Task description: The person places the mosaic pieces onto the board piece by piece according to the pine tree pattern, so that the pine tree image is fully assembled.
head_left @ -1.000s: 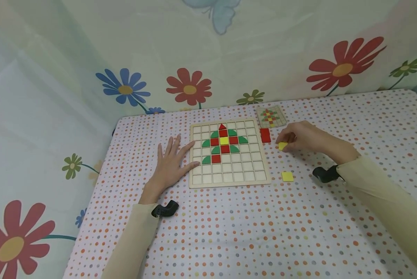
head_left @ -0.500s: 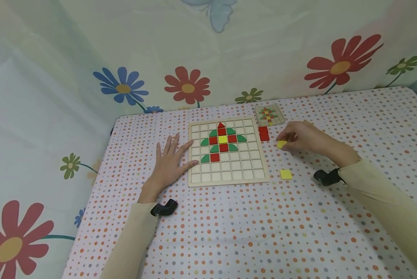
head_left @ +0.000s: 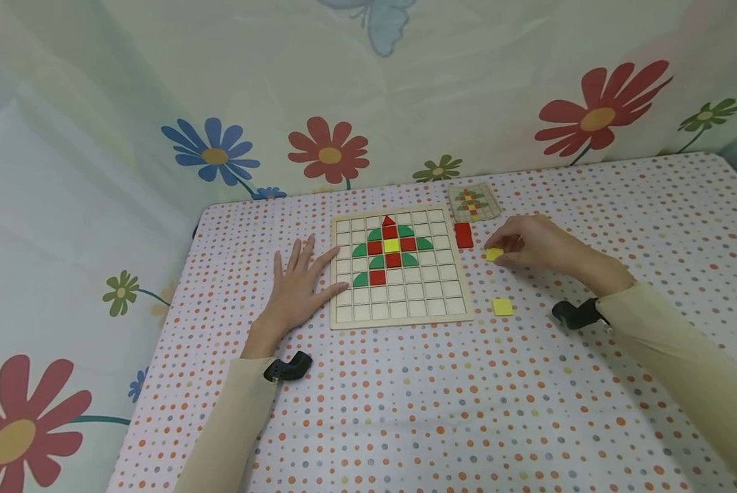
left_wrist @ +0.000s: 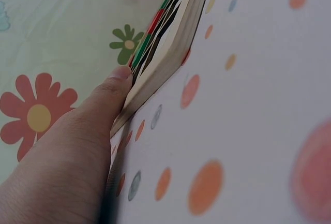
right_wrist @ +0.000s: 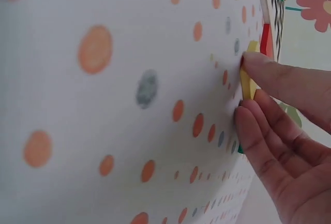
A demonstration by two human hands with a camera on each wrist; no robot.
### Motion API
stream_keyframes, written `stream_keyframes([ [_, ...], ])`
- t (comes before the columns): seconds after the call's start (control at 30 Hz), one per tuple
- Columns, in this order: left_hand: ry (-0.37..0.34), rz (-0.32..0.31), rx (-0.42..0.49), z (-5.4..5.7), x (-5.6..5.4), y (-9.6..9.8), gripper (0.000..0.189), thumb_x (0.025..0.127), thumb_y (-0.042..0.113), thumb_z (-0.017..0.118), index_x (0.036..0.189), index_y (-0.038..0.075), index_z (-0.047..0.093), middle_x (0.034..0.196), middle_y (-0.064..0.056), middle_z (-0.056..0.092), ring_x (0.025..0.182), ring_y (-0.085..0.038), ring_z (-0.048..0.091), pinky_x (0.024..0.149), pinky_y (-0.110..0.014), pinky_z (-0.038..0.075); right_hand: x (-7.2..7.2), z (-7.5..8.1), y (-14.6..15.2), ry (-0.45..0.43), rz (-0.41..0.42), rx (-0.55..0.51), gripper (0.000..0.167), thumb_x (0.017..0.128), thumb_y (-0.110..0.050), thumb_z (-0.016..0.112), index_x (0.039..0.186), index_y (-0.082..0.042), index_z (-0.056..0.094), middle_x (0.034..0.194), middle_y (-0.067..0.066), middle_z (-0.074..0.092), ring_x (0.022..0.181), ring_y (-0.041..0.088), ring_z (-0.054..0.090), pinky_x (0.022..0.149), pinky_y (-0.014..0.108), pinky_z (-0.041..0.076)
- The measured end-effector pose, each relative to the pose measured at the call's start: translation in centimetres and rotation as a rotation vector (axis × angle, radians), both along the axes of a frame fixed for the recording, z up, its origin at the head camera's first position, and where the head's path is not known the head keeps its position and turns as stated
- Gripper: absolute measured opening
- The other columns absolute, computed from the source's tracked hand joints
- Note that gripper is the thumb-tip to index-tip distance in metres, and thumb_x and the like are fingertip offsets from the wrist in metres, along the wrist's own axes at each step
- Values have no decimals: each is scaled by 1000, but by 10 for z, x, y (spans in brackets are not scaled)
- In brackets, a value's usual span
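Observation:
A square wooden grid board (head_left: pixel 399 311) lies on the table, with red, green and yellow pieces forming a tree-like pattern in its cells. My left hand (head_left: pixel 294 291) is spread flat at its left side; the thumb and index finger touch the frame. In the left wrist view, the thumb (left_wrist: pixel 111 87) rests over the board's edge (left_wrist: pixel 168 63). To the right of the board, my right hand (head_left: pixel 534 243) pinches a yellow square tile (head_left: pixel 493 254) between thumb and fingers, close to the tabletop. The right wrist view shows the yellow tile (right_wrist: pixel 248 76) edge-on.
Another yellow tile (head_left: pixel 502 307) lies right of the board. Red pieces (head_left: pixel 463 235) lie by its right edge, below a pattern card (head_left: pixel 474 203). A bit of green (right_wrist: pixel 241 149) shows behind the right fingers. A flowered cloth (head_left: pixel 497 89) hangs behind the table.
The head view has shifted slightly. The right hand keeps its pinch on the yellow tile in nearly the same spot, and the left hand stays at the board.

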State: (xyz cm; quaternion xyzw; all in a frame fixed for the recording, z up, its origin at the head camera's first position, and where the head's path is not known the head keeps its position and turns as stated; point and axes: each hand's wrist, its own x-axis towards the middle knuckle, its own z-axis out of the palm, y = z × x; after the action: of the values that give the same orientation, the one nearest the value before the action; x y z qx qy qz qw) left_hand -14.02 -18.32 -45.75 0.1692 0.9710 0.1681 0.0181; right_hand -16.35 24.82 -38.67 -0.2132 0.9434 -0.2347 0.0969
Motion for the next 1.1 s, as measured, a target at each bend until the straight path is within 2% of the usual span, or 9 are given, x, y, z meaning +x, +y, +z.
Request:
stream_keyframes([
  [0.2, -8, 6, 5, 0, 1, 0, 79, 98, 65, 57, 166, 33, 32, 176, -11, 5, 162, -35, -7, 122, -65, -14, -3, -1, 1, -54, -4, -8, 25, 83, 2, 86, 106, 3, 77, 96, 9, 67, 84, 22, 63, 72, 34, 55],
  [0.47, -5, 13, 3, 0, 2, 0, 79, 98, 65, 58, 166, 33, 33, 176, -12, 5, 161, -35, -7, 122, -65, -15, -4, 0, 1, -69, -12, 1, 22, 83, 1, 86, 102, 2, 73, 99, 12, 69, 87, 25, 64, 79, 43, 58],
  [0.7, -11, 21, -4, 1, 3, 0, 80, 97, 66, 58, 166, 32, 33, 176, -12, 5, 161, -35, -7, 122, -65, -15, -2, 0, 0, -79, -30, -5, 26, 84, 0, 86, 106, 2, 75, 101, 11, 70, 88, 25, 64, 79, 43, 57],
  [0.9, -15, 26, -7, 0, 3, -2, 79, 98, 65, 57, 166, 33, 32, 176, -11, 4, 161, -34, -8, 122, -64, -15, -2, 1, -1, -69, -27, -39, 24, 81, 2, 87, 101, 2, 74, 100, 12, 71, 89, 27, 65, 80, 44, 59],
  [1.1, -14, 11, 3, 1, 1, 0, 79, 98, 65, 57, 166, 33, 32, 176, -12, 4, 161, -35, -8, 122, -64, -15, 1, 6, -2, -28, -4, -34, 20, 80, 1, 89, 91, -2, 72, 88, 4, 71, 79, 20, 64, 70, 32, 56],
])
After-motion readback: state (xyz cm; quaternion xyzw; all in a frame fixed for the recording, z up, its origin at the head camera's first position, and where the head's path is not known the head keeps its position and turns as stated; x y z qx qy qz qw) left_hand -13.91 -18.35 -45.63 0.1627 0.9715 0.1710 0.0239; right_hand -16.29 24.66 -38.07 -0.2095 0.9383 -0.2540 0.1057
